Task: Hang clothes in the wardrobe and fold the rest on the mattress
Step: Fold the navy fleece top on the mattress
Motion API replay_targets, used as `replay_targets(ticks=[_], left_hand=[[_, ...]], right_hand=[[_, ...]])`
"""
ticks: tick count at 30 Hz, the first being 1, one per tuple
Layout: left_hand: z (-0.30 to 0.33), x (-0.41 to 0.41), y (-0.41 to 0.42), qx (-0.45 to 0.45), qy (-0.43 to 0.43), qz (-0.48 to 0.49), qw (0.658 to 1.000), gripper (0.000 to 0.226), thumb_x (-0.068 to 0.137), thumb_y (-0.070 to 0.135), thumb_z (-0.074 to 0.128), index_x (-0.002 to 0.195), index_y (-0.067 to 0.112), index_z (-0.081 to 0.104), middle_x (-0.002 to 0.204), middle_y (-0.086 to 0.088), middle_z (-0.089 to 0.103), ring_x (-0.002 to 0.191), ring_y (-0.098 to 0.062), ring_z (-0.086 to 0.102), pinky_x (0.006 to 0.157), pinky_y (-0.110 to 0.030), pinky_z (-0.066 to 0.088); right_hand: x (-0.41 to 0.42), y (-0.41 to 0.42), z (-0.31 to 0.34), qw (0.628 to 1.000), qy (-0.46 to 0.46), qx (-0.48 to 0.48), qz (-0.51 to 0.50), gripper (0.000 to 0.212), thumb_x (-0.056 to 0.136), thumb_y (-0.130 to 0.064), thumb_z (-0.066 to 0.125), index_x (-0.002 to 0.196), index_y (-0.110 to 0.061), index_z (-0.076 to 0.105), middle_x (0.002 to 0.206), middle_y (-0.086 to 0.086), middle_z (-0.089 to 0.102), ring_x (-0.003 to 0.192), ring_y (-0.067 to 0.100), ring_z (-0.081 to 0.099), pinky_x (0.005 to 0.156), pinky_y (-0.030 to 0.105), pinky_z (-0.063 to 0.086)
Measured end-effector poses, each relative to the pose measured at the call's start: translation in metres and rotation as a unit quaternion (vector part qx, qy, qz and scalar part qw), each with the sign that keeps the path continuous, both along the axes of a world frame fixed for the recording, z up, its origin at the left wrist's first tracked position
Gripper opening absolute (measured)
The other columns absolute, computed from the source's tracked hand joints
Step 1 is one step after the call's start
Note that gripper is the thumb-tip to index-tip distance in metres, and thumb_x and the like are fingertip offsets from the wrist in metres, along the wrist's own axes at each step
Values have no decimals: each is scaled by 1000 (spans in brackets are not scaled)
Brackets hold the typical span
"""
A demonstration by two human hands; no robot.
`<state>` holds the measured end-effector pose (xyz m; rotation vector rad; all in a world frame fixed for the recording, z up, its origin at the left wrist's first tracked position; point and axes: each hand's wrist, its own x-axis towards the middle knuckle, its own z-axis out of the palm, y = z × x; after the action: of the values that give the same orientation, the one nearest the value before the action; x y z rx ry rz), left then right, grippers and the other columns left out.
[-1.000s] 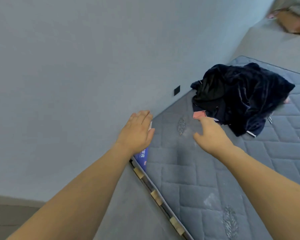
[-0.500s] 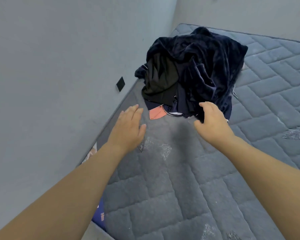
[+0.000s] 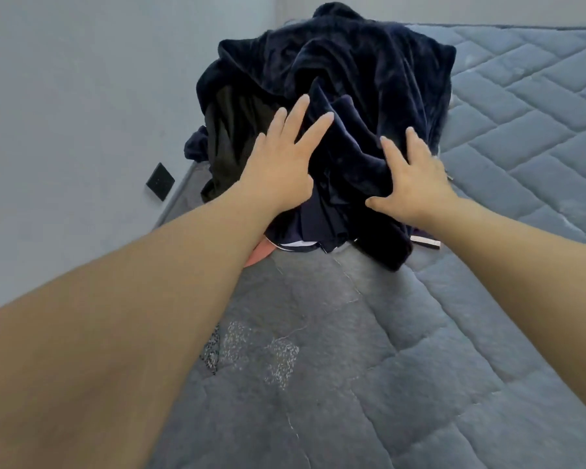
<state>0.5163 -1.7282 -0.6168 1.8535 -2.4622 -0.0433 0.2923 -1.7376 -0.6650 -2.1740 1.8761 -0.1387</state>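
A heap of dark navy clothes point(image 3: 352, 72) lies on the grey quilted mattress point(image 3: 318, 350), close to the wall. A black garment point(image 3: 230, 137) shows on the heap's left side, and a bit of pink cloth point(image 3: 259, 255) peeks out under its near edge. My left hand point(image 3: 278, 160) lies over the heap's left front with fingers straight and spread. My right hand point(image 3: 415, 177) rests on the heap's right front, fingers spread, thumb out toward the left. Neither hand grips any cloth.
A grey wall point(image 3: 82, 96) runs along the mattress's left side, with a black socket plate point(image 3: 160, 182) low on it. Bare mattress stretches in front of the heap and to the right.
The heap has come nearer and now fills the view's top centre. Both hands have moved forward from the bare mattress onto the clothes, fingers spreading.
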Motion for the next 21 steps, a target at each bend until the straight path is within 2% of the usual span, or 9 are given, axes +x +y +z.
replay_targets(ticks=[1,2,4,6,8,11,15,18,21], left_hand=[[-8,-8,-15,13,-14,3,1000,84,91,15,55,158,34,8,166,-2,-14,152,-34,-7,121,-52,18],[-17,-15,-28,36,-30,5,999,75,94,16,54,157,33,17,166,-1,-10,152,-35,-6,121,-53,18],[-43,-29,-46,102,-55,6,993,44,101,22,48,144,22,43,162,-9,21,149,-36,14,117,-49,26],[-79,-35,-45,173,-60,28,983,31,103,27,47,131,16,56,139,-16,50,132,-36,43,105,-45,41],[-118,-38,-26,209,-45,49,976,31,103,24,47,131,15,56,133,-21,52,128,-37,48,102,-47,45],[-154,-40,-4,197,-1,75,977,39,101,6,44,139,13,48,146,-25,43,142,-38,33,104,-47,40],[-165,-41,-15,185,5,85,979,48,96,0,44,141,18,46,151,-31,33,126,-44,50,95,-48,47],[-167,-41,-15,182,6,95,979,47,96,0,42,138,18,48,153,-32,30,124,-47,50,96,-50,48],[-164,-42,-13,203,20,106,973,40,97,4,40,133,16,50,157,-30,24,130,-47,46,100,-51,46]], right_hand=[[-3,-8,-8,1000,12,6,6,84,83,-53,68,152,-28,27,163,12,5,150,30,7,120,51,14],[-7,-15,-17,1000,20,12,11,64,86,-51,64,142,-27,44,159,13,23,146,30,20,118,50,19],[-12,-25,-36,999,17,40,8,31,91,-45,57,109,-20,62,126,11,59,121,32,50,100,43,35],[-16,-26,-53,996,6,89,0,17,93,-35,53,88,-19,58,102,9,65,97,33,57,77,35,38],[-18,-26,-70,994,3,105,0,12,92,-24,50,81,-21,54,93,8,61,85,31,55,69,34,39],[-14,-26,-89,995,5,98,9,8,90,-15,47,87,-22,50,80,3,51,78,30,51,67,34,41],[-15,-33,-104,997,16,77,28,13,90,-12,44,93,-24,46,73,-1,45,70,30,49,64,34,39],[-17,-35,-109,996,17,79,30,17,91,-11,43,103,-23,47,81,5,51,73,31,51,66,36,42],[-20,-32,-104,991,15,128,32,26,94,-15,42,117,-24,51,96,6,52,90,35,55,76,39,47]])
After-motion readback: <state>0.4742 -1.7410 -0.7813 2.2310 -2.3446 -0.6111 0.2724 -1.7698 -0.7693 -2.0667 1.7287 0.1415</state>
